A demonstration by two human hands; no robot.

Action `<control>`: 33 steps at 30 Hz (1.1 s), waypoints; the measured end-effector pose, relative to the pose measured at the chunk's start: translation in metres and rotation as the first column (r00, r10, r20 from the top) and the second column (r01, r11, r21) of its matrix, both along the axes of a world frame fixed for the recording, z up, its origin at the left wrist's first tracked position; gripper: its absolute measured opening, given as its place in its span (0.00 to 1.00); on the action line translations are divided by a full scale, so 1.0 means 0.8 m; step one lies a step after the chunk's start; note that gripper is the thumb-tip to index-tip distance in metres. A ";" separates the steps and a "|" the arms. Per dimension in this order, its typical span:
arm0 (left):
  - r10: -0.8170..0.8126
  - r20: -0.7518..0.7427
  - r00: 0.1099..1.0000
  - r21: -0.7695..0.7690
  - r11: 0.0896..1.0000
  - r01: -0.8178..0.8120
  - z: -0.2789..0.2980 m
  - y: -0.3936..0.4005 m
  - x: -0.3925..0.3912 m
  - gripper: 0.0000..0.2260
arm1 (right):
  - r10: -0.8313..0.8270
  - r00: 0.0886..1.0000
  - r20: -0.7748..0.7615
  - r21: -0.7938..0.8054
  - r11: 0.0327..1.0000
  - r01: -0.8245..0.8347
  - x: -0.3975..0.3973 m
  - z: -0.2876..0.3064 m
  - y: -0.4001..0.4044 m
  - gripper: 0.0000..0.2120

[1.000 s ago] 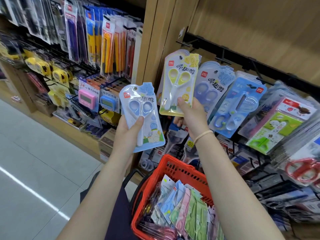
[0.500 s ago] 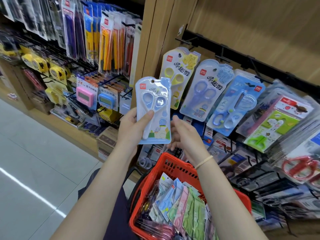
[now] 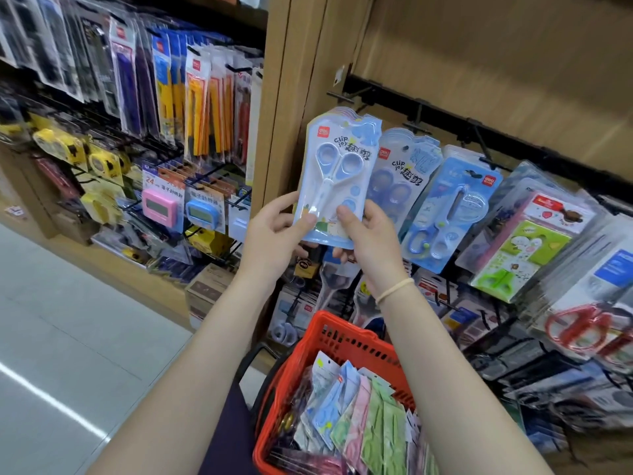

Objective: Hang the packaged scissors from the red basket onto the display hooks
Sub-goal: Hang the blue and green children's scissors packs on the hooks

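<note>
A pale blue pack of scissors [image 3: 337,173] is held up against the leftmost stack on the black hook rail [image 3: 445,118]. My left hand [image 3: 274,238] pinches its lower left edge. My right hand [image 3: 370,241] pinches its lower right edge, thumb on the front. The pack covers the yellow packs hung behind it; whether its hole is over the hook is hidden. Below, the red basket [image 3: 329,341] holds several more packaged scissors [image 3: 363,413] in blue, pink and green.
More scissor packs hang to the right: blue ones [image 3: 400,180], a larger blue pair [image 3: 448,207], a green and pink pack [image 3: 524,248], red scissors [image 3: 582,327]. A wooden post [image 3: 291,97] separates a rack of pens, tape measures and timers [image 3: 161,207] at left. Grey floor [image 3: 68,320] lies lower left.
Both hands have lifted the blue pack up and to the right, in front of the yellow stack. My right hand, empty half a second ago, now pinches the pack too.
</note>
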State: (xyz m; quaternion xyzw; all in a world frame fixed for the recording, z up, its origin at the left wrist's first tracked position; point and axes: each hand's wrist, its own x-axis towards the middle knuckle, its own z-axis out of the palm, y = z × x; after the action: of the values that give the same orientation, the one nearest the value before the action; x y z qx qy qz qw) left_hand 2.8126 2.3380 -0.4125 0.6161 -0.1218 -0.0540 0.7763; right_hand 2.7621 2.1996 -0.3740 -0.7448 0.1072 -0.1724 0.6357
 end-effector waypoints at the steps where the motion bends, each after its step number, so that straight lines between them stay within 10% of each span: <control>1: 0.005 0.002 1.000 0.008 1.000 -0.005 0.001 -0.001 0.003 0.20 | 0.000 1.000 -0.002 -0.006 1.000 0.000 0.002 0.003 0.000 0.03; 18: 0.029 -0.035 0.999 -0.019 0.999 -0.029 -0.004 -0.007 0.020 0.17 | -0.068 0.997 -0.044 -0.068 0.996 0.065 0.028 0.001 -0.001 0.08; 24: 0.142 0.204 0.969 0.165 0.970 -0.177 -0.023 -0.013 0.030 0.23 | -0.107 0.982 0.158 -0.691 0.699 0.187 0.030 -0.009 -0.010 0.34; 33: -0.026 0.369 0.929 0.532 0.825 -0.188 -0.033 -0.041 0.089 0.26 | -0.151 0.988 -0.037 -0.795 0.603 0.062 0.073 -0.006 -0.023 0.40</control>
State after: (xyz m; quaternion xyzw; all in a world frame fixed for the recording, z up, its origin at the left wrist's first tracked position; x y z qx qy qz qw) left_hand 2.8839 2.3056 -0.4389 0.8197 -0.2140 0.0600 0.5279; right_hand 2.8205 2.1815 -0.3787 -0.9487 0.0962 -0.2019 0.2237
